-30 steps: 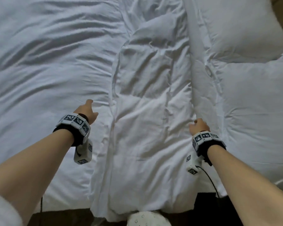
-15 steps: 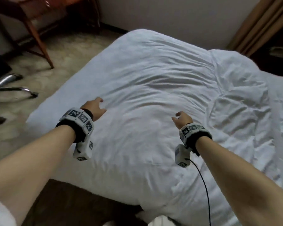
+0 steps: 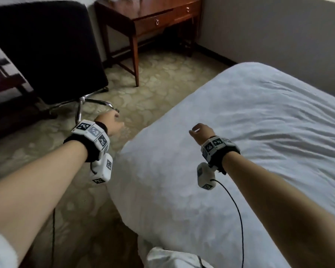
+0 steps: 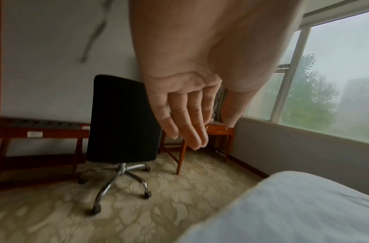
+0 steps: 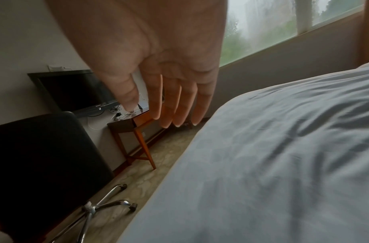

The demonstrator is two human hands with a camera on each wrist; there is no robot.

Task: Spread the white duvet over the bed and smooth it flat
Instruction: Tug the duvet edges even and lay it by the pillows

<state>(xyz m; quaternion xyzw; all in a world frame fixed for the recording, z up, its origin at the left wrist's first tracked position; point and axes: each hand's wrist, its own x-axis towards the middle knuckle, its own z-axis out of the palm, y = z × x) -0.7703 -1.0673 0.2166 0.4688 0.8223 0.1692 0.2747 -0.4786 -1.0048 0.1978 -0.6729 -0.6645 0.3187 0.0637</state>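
The white duvet (image 3: 249, 144) covers the bed at the right of the head view, lightly wrinkled, and its rounded corner hangs toward the floor. It also fills the lower right of both wrist views, duvet (image 4: 294, 210) and duvet (image 5: 273, 156). My left hand (image 3: 112, 122) hovers over the carpet left of that corner and holds nothing; its fingers (image 4: 190, 125) hang straight and relaxed. My right hand (image 3: 201, 131) floats just above the duvet near the corner, apart from the cloth, its fingers (image 5: 175, 105) extended and empty.
A black swivel chair (image 3: 46, 51) on a chrome base stands on the patterned carpet (image 3: 153, 93) to the left. A wooden side table (image 3: 151, 18) sits by the wall behind it. A window (image 4: 325, 82) runs along the far wall. A dark screen (image 5: 75, 92) hangs above the table.
My view has swung left from the middle of the bed to its corner. The right hand has let go of the duvet fold, and both hands have moved left, off the cloth.
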